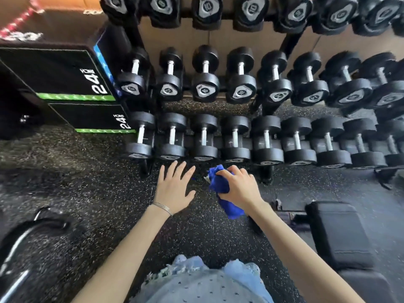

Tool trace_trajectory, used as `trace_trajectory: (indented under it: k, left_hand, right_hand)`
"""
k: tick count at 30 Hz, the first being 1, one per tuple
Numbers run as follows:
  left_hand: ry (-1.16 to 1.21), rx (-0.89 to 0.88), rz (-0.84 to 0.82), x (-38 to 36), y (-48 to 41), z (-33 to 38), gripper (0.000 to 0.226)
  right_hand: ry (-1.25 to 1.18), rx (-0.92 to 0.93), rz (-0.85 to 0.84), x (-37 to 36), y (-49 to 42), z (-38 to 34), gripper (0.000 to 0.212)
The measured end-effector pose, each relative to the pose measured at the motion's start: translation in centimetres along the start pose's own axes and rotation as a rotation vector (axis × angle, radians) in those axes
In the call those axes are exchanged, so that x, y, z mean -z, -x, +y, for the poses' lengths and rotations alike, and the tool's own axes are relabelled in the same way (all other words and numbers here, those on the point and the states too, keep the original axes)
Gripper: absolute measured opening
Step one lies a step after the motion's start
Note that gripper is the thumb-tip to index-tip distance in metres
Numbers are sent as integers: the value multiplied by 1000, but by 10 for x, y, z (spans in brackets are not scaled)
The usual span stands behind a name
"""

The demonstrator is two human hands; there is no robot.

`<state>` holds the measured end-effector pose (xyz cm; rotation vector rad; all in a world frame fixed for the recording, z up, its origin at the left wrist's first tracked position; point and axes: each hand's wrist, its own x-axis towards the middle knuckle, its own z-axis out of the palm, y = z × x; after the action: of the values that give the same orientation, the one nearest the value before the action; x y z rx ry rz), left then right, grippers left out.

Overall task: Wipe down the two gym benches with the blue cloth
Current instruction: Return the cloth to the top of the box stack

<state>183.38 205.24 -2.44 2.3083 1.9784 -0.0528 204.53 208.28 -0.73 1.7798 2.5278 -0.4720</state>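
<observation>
My right hand (240, 186) grips the bunched blue cloth (220, 184) in the air over the speckled floor, and the cloth's tail hangs down below my wrist. My left hand (175, 186) is held out flat beside it with fingers spread, touching nothing. One black padded gym bench (336, 232) lies low at the right, a little past my right forearm. I see no second bench for certain; a dark frame with metal tubes (32, 235) shows at the lower left.
A three-tier rack of black dumbbells (236, 136) stands straight ahead, its lowest row just beyond my hands. Two black plyo boxes marked 24 (72, 84) sit at the left. Black speckled rubber floor (98, 176) spreads between them.
</observation>
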Motion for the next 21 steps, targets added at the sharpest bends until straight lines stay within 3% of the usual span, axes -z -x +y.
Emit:
trace_trajectory:
  k: [10,21]
  left_hand:
    - [30,292,-9,-7,75,-158,73]
    - [88,498,-59,-22,81,-240,73]
  right_hand:
    - [60,277,-108,-34,-75,-166,61]
    - [131,476,-226,-47,-172,-248,62]
